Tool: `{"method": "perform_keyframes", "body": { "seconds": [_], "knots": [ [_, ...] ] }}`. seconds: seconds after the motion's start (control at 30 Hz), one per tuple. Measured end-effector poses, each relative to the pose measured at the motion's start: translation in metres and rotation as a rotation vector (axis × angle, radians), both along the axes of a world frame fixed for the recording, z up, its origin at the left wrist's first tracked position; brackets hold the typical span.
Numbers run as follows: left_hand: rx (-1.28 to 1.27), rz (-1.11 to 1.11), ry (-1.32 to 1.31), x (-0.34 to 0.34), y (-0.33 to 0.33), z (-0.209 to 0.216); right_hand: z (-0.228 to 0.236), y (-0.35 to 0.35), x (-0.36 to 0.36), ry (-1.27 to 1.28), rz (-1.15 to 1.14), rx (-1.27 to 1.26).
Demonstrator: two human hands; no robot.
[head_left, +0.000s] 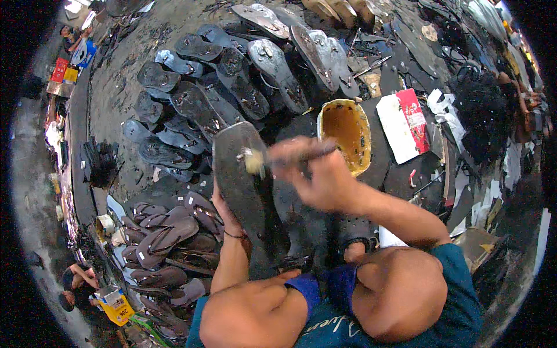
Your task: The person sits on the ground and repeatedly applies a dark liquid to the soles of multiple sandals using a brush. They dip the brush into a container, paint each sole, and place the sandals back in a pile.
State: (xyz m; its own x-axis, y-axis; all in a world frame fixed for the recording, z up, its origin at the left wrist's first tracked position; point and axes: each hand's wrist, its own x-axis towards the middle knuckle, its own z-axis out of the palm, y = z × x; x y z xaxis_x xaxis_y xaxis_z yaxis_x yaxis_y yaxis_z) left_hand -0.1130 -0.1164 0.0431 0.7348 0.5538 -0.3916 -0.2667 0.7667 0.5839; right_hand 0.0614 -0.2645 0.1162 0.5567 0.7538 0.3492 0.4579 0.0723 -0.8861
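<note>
My left hand (225,210) grips a dark shoe sole (239,180) from its left side and underneath, holding it tilted up in front of me. Most of that hand's fingers are hidden behind the sole. In my right hand (322,180), closed and slightly blurred, is a brush (307,152) with pale bristles. The bristle end lies at the upper part of the sole, where a small whitish wet patch shows. Just beyond my right hand stands a tub (342,102) with amber, glue-like liquid inside and a crusted rim.
Rows of dark soles (278,72) lie on the ground ahead and to the left. A pile of brown flip-flops (165,240) sits at my left. To the right are a red and white cardboard piece (400,124), scraps and a black heap (478,110). People (81,278) sit at far left.
</note>
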Motion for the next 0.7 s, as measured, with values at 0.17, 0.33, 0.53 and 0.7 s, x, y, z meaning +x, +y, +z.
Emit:
{"method": "perform_keyframes", "body": {
  "seconds": [0.17, 0.33, 0.53, 0.7],
  "knots": [
    [0.161, -0.049, 0.040, 0.002, -0.017, -0.003, 0.016, 0.012, -0.011, -0.101, 0.090, -0.027],
    [0.037, 0.065, -0.158, 0.012, -0.015, 0.032, 0.007, 0.031, 0.062, 0.137, -0.048, -0.138],
    [0.107, 0.186, 0.234, -0.025, 0.039, -0.014, -0.010, -0.044, -0.050, 0.106, 0.577, -0.162],
    [-0.191, 0.178, 0.269, -0.126, 0.029, -0.022, -0.033, -0.042, 0.040, 0.140, -0.331, -0.218]
  ]
}}
